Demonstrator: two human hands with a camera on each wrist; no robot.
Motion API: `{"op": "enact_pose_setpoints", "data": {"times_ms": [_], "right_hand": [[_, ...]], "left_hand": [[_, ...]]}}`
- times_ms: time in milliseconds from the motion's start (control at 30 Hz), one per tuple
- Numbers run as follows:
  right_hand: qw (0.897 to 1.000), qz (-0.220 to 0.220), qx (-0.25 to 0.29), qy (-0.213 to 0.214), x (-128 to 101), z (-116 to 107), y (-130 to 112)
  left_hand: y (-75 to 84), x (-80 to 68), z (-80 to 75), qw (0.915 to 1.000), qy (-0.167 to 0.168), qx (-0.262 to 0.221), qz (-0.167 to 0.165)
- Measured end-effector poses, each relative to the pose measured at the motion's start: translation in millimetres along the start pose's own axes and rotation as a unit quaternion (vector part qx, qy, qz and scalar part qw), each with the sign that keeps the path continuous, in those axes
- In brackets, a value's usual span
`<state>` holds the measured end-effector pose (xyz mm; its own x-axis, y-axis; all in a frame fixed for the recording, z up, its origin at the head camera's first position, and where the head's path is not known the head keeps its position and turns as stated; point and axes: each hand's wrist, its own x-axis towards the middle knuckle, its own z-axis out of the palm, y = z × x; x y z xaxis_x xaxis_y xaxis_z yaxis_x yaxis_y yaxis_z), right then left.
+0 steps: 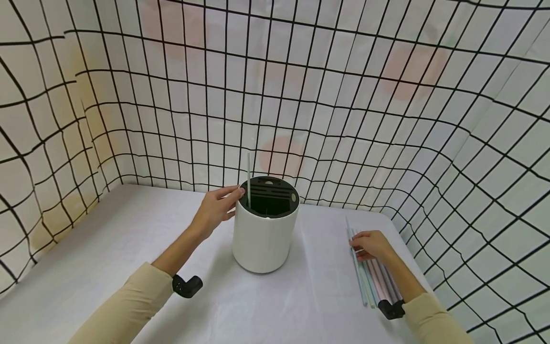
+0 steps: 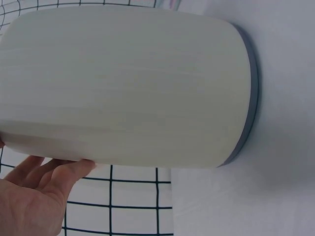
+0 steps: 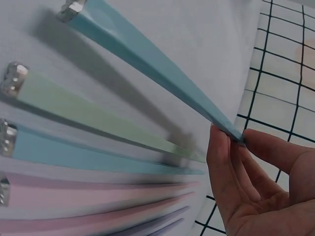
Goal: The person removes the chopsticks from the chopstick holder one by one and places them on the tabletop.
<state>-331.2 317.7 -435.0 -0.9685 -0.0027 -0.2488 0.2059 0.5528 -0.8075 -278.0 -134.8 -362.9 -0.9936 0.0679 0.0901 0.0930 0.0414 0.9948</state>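
A white round container (image 1: 263,243) with a black slotted top stands upright on the table. One thin pale stick (image 1: 248,177) rises from its left side. My left hand (image 1: 216,208) is at the container's left, one fingertip on the rim and other fingers against the outer wall, as the left wrist view also shows. On the right, my right hand (image 1: 371,244) pinches a light blue stick (image 3: 162,69) between thumb and fingers near its far end. That stick's silver-tipped end casts a shadow beside it. Under the hand lie several more sticks, including a pale green stick (image 3: 83,105).
The loose sticks lie side by side, with a pink stick (image 3: 74,194) and purple sticks (image 3: 162,219) among them. A white cloth covers the table (image 1: 258,310). Behind it and along both sides runs a black grid net (image 1: 283,95) before white sheeting.
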Motion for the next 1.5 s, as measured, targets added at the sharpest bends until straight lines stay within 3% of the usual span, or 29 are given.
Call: {"op": "enact_pose_setpoints", "data": {"times_ms": [867, 1133, 1333, 1500], "right_hand": [[1.0, 0.006, 0.007, 0.021, 2, 9, 20], [0.999, -0.012, -0.013, 0.03, 0, 10, 22], [0.998, -0.036, -0.023, 0.046, -5, 5, 16], [0.997, -0.047, -0.003, 0.058, -8, 4, -8]], "left_hand": [[-1.4, -0.1, 1.4, 1.0, 0.0, 0.0, -0.003], [-1.7, -0.7, 1.0, 1.0, -0.002, 0.003, 0.003], [-2.8, -0.4, 0.4, 1.0, -0.004, 0.0, 0.007], [-2.7, 0.3, -0.4, 1.0, -0.002, 0.0, 0.007]]}}
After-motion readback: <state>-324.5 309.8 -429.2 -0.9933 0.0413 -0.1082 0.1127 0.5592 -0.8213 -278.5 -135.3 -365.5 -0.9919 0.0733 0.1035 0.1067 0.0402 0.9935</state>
